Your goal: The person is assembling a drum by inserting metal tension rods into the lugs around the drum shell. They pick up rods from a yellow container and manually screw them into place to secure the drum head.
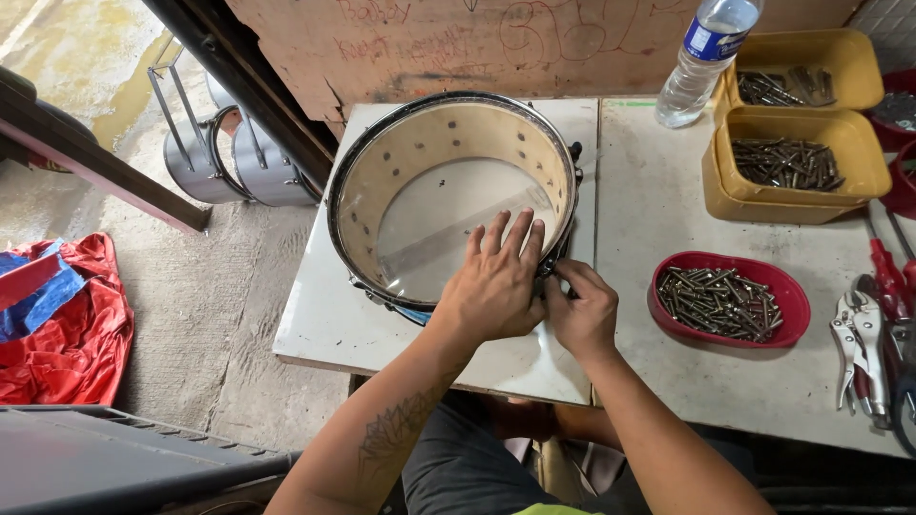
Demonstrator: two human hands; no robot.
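Drum shell (448, 153) lies open-side up on the white surface (315, 315); left hand (496, 281), fingers spread, braces the near rim while right hand (580, 307) pinches rim hardware there; judged best to keep the shell pinned flat.

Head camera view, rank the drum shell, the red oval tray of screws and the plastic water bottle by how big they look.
1. Drum shell, clearly largest.
2. Red oval tray.
3. Plastic water bottle, though its top is cut off, so second and third are unsure.

Red oval tray (784, 303) of screws, two yellow tubs (859, 157), water bottle (701, 59), locking pliers (859, 348)
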